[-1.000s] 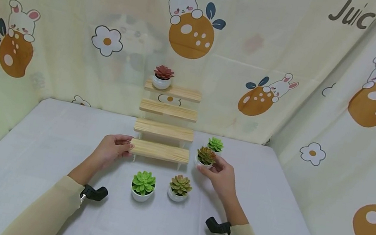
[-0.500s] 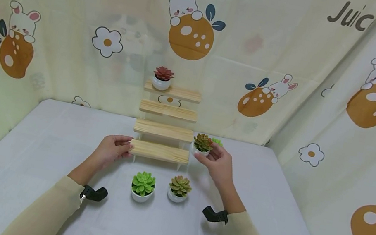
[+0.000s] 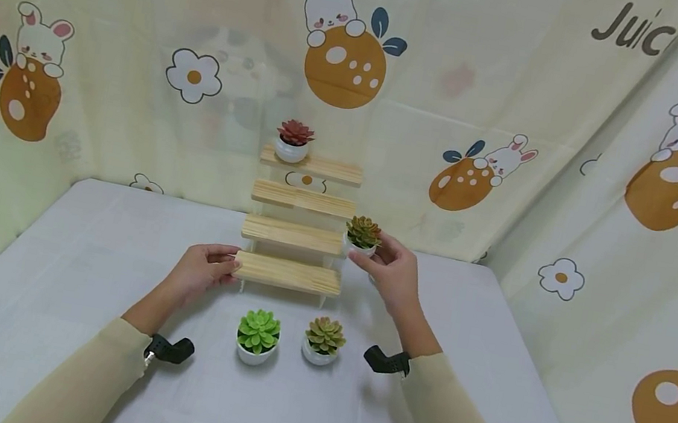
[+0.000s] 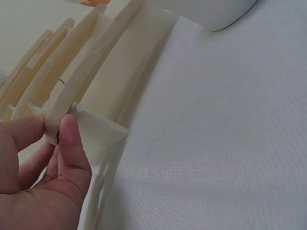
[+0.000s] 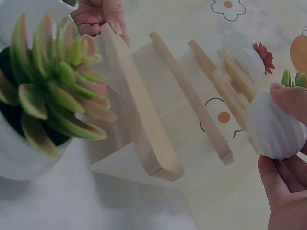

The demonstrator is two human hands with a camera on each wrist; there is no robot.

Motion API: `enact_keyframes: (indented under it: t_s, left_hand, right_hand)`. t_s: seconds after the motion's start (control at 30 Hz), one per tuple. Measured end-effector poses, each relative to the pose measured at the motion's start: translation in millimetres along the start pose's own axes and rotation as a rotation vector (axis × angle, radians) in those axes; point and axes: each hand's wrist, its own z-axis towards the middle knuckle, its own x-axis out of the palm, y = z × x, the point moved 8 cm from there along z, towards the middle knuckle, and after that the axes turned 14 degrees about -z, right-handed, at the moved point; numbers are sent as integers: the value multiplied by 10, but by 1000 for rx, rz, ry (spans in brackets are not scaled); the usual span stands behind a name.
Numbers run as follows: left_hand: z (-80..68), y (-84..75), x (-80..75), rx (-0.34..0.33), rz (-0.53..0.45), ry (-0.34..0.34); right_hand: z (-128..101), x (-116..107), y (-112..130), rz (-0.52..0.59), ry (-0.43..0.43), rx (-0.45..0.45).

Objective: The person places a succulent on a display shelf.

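Observation:
A four-tiered wooden display stand (image 3: 288, 274) stands on the table. My left hand (image 3: 197, 273) pinches the left end of its lowest board; the left wrist view shows thumb and fingers on the board's end (image 4: 57, 120). My right hand (image 3: 397, 275) holds a small potted succulent (image 3: 364, 232) with reddish-green leaves, beside the stand's right side. In the right wrist view its ribbed white pot (image 5: 276, 125) is gripped between thumb and fingers, near the board ends. A red potted succulent (image 3: 293, 141) sits at the left of the top board.
In front of the stand, a bright green potted succulent (image 3: 257, 335) and an olive-green one (image 3: 323, 339) stand on the white-covered table (image 3: 248, 415). A printed curtain (image 3: 401, 169) hangs right behind the stand. The other green succulent at the right is hidden behind my right hand.
My right hand has lifted the reddish-green succulent upward and left, away from the table toward the stand's boards. The left hand stays on the lowest board.

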Motion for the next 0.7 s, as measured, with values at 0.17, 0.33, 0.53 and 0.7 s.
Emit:
enact_keyframes:
  t_s: [0.17,0.33,0.53,0.7]
  left_hand:
    - [5,0,-1,-6,1,-9]
    - [14,7,-2,-9,-1,-10]
    - [21,20,1,-13,-4,-9]
    - [21,26,0,-15,-6,-11]
  right_hand:
    - [97,0,49,-26,0,12]
    - [217,-10,162,-8,-13,-12]
    - [353,-28,340,-13,-18,-43]
    - [446,-20,477,-27,-13,-56]
